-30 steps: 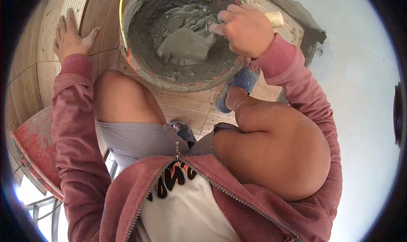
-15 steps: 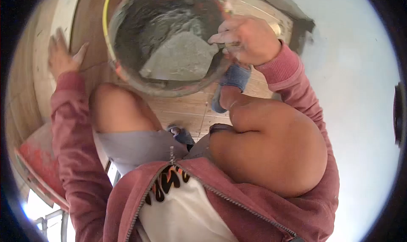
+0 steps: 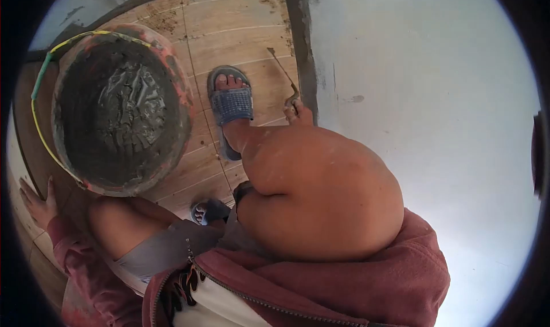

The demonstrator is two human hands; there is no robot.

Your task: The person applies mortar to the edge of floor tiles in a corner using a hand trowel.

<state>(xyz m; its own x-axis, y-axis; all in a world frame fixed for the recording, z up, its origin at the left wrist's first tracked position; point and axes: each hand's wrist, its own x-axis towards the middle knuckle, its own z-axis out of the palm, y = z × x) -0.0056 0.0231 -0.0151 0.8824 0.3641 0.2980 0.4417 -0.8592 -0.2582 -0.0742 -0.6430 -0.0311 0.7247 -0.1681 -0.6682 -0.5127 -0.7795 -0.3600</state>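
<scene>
Beyond my bent knee, my right hand (image 3: pixel 299 115) is closed around the handle of a trowel (image 3: pixel 282 69). Its blade shows edge-on, pointing away from me over the floor tiles, close to the foot of the wall. Part of that hand and its forearm are hidden behind my knee. At the far left, my left hand (image 3: pixel 39 205) lies with fingers spread against a pale board, holding nothing. Between the left hand and my foot stands a round bucket (image 3: pixel 182 86) of wet grey mortar (image 3: pixel 129 106), its surface ridged. A yellow and green handle (image 3: pixel 39 83) rests along the bucket's outer side.
A pale wall (image 3: pixel 401 86) rises on the right, with a dark mortar strip (image 3: pixel 302 40) along its base. My foot in a blue sandal (image 3: pixel 232 103) stands on wood-look tiles (image 3: pixel 223 12) spotted with mortar. A reddish object (image 3: pixel 80 304) shows at lower left.
The trowel has come out of the bucket and moved right, beside the wall, in my right hand. My view has swung right, so the bucket sits further left. My left hand stays spread.
</scene>
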